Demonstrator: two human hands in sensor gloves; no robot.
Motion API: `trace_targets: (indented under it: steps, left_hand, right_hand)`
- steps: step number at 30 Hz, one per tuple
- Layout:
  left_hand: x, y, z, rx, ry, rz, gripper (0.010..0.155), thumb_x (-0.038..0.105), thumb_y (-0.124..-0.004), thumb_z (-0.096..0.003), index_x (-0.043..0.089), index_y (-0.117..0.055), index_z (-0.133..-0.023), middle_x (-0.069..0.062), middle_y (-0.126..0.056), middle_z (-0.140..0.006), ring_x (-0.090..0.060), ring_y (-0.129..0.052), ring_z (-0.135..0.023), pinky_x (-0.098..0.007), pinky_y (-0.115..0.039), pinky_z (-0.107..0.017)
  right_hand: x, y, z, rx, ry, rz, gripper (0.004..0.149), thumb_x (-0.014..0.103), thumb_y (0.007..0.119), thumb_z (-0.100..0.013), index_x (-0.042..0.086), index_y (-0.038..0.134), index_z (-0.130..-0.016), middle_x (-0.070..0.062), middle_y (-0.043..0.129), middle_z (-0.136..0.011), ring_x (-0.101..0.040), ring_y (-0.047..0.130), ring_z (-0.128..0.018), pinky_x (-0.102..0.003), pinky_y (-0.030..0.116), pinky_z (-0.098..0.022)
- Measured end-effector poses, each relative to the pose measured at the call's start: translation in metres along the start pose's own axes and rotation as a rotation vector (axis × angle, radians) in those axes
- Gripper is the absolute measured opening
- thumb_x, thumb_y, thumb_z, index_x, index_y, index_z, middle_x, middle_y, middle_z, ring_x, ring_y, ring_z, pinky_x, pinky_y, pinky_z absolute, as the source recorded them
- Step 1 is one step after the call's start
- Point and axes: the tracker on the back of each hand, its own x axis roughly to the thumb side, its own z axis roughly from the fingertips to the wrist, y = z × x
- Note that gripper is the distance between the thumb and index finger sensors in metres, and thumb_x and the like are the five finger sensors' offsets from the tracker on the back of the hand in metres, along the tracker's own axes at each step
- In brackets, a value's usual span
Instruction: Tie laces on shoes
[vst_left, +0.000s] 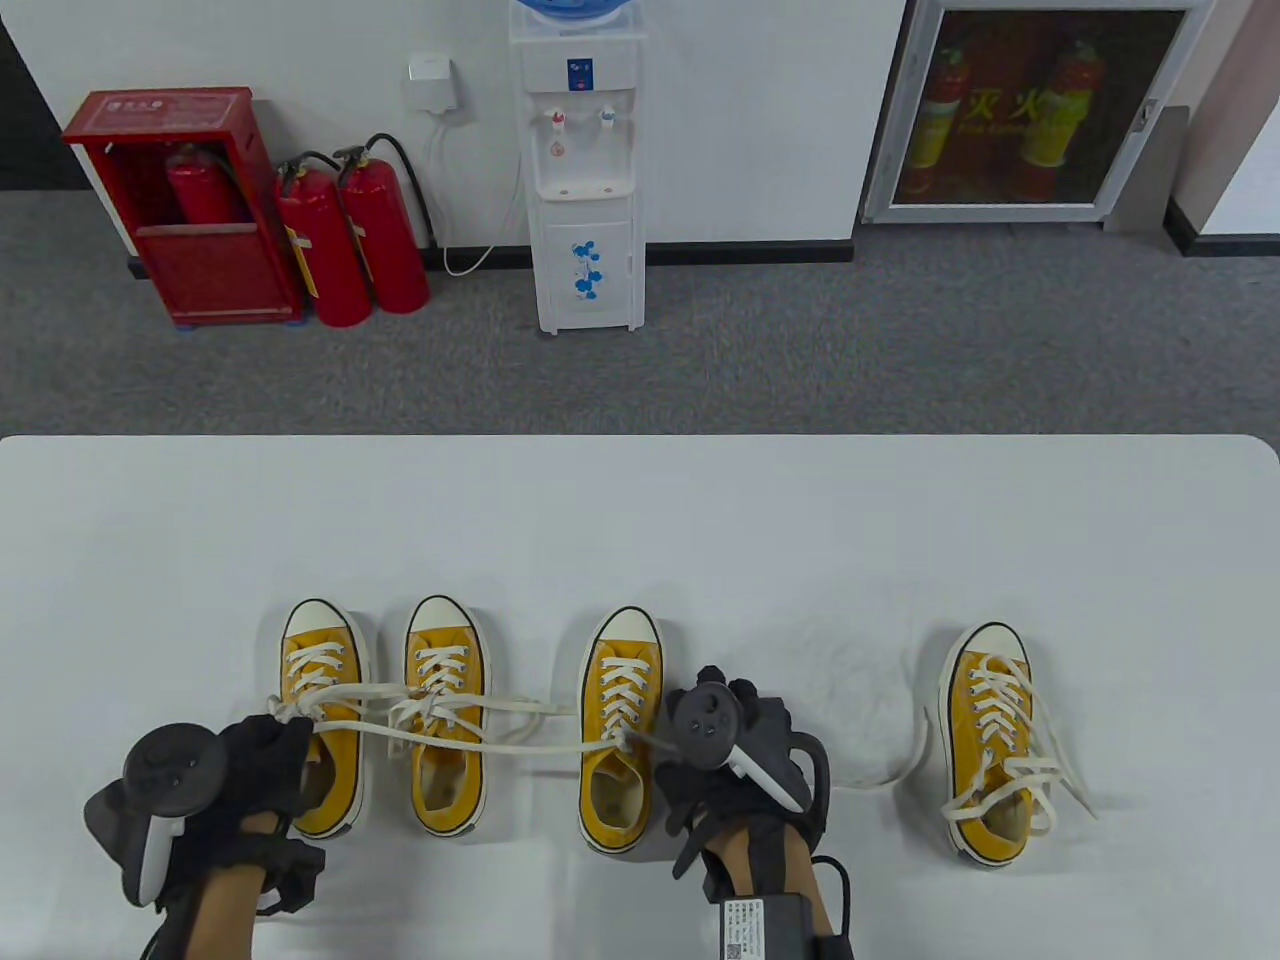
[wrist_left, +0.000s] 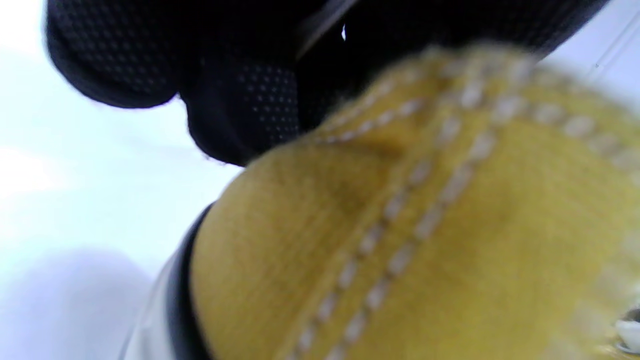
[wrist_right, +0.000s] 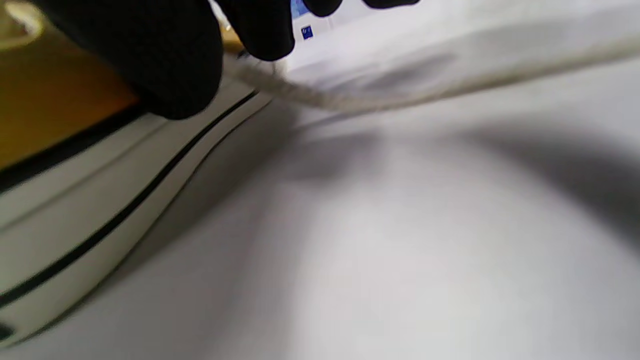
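Four yellow canvas shoes stand in a row on the white table (vst_left: 640, 520). The third shoe (vst_left: 618, 800) has its white lace (vst_left: 450, 740) pulled taut to the left, across the second shoe (vst_left: 446, 790) and over the first shoe (vst_left: 322, 800). My left hand (vst_left: 285, 725) pinches that lace end over the first shoe. My right hand (vst_left: 668, 745) pinches the other lace strand just right of the third shoe's knot; that strand (wrist_right: 360, 97) trails off to the right. The left wrist view shows blurred yellow canvas (wrist_left: 425, 225) under my gloved fingers (wrist_left: 240, 100).
The fourth shoe (vst_left: 990, 760) stands apart at the right with loose laces spread over the table. Beyond the table's far edge are a water dispenser (vst_left: 585, 170) and red fire extinguishers (vst_left: 350, 240) on grey carpet.
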Motion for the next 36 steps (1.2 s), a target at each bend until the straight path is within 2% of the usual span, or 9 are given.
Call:
trace_targets:
  steps: [4, 5, 9, 12, 19, 26, 32, 36]
  left_hand:
    - [0.0, 0.0, 0.0, -0.003, 0.0, -0.001, 0.037, 0.056, -0.079, -0.0471, 0.025, -0.094, -0.06, -0.006, -0.1, -0.075, -0.027, -0.108, -0.045, -0.053, -0.088, -0.041]
    - [0.0, 0.0, 0.0, -0.004, 0.0, -0.001, 0.037, 0.056, -0.079, -0.0472, 0.025, -0.094, -0.06, -0.006, -0.1, -0.075, -0.027, -0.108, -0.045, -0.053, -0.088, -0.041]
    - [0.001, -0.001, 0.0, -0.002, -0.003, -0.008, 0.037, 0.056, -0.079, -0.0471, 0.025, -0.094, -0.06, -0.006, -0.1, -0.075, -0.027, -0.108, -0.045, -0.053, -0.088, -0.041]
    - [0.001, -0.001, 0.0, -0.002, -0.002, -0.005, 0.037, 0.056, -0.079, -0.0471, 0.025, -0.094, -0.06, -0.006, -0.1, -0.074, -0.026, -0.108, -0.045, -0.053, -0.088, -0.041]
    - [0.001, -0.001, 0.0, -0.003, 0.0, -0.008, 0.036, 0.056, -0.079, -0.0472, 0.025, -0.094, -0.06, -0.006, -0.1, -0.074, -0.026, -0.108, -0.045, -0.053, -0.088, -0.041]
    - [0.001, -0.001, 0.0, -0.005, 0.003, -0.009, 0.036, 0.056, -0.079, -0.0471, 0.025, -0.094, -0.06, -0.006, -0.1, -0.074, -0.026, -0.108, -0.045, -0.053, -0.088, -0.041]
    - [0.001, -0.001, 0.0, -0.008, 0.006, -0.01, 0.035, 0.055, -0.079, -0.0473, 0.025, -0.094, -0.06, -0.006, -0.1, -0.075, -0.026, -0.107, -0.045, -0.053, -0.088, -0.041]
    - [0.001, -0.001, 0.0, -0.008, 0.007, -0.01, 0.036, 0.055, -0.079, -0.0472, 0.025, -0.094, -0.06, -0.006, -0.1, -0.074, -0.026, -0.108, -0.044, -0.053, -0.088, -0.041]
  right_hand:
    - [-0.001, 0.004, 0.0, -0.054, 0.006, -0.059, 0.067, 0.039, 0.08, -0.047, 0.017, 0.057, -0.106, -0.008, 0.024, -0.116, -0.047, 0.028, -0.109, -0.075, 0.024, -0.07]
    - [-0.004, 0.006, 0.001, -0.06, 0.028, -0.063, 0.062, 0.04, 0.08, -0.047, 0.019, 0.066, -0.103, -0.009, 0.027, -0.116, -0.047, 0.029, -0.108, -0.075, 0.025, -0.07]
    - [-0.009, 0.009, 0.002, -0.067, 0.01, -0.116, 0.052, 0.039, 0.08, -0.047, 0.022, 0.078, -0.096, -0.009, 0.035, -0.115, -0.048, 0.03, -0.108, -0.075, 0.023, -0.069]
    - [-0.012, 0.005, 0.005, -0.152, 0.0, -0.107, 0.042, 0.038, 0.081, -0.046, 0.023, 0.09, -0.084, -0.008, 0.054, -0.111, -0.046, 0.039, -0.108, -0.075, 0.025, -0.069]
    - [-0.035, -0.004, 0.015, -0.164, 0.016, -0.216, 0.042, 0.039, 0.079, -0.045, 0.016, 0.09, -0.079, -0.008, 0.065, -0.105, -0.045, 0.046, -0.106, -0.076, 0.025, -0.068]
    - [-0.061, -0.018, 0.022, -0.189, 0.004, -0.49, 0.043, 0.042, 0.08, -0.045, 0.013, 0.091, -0.075, -0.008, 0.072, -0.101, -0.044, 0.057, -0.103, -0.077, 0.026, -0.067]
    - [-0.075, -0.023, 0.025, -0.208, -0.02, -0.759, 0.043, 0.047, 0.081, -0.045, 0.013, 0.094, -0.068, -0.007, 0.079, -0.093, -0.041, 0.071, -0.096, -0.077, 0.032, -0.067]
    - [-0.075, -0.025, 0.026, -0.213, -0.074, -0.899, 0.042, 0.051, 0.082, -0.044, 0.015, 0.096, -0.062, -0.005, 0.086, -0.088, -0.037, 0.081, -0.089, -0.074, 0.043, -0.067]
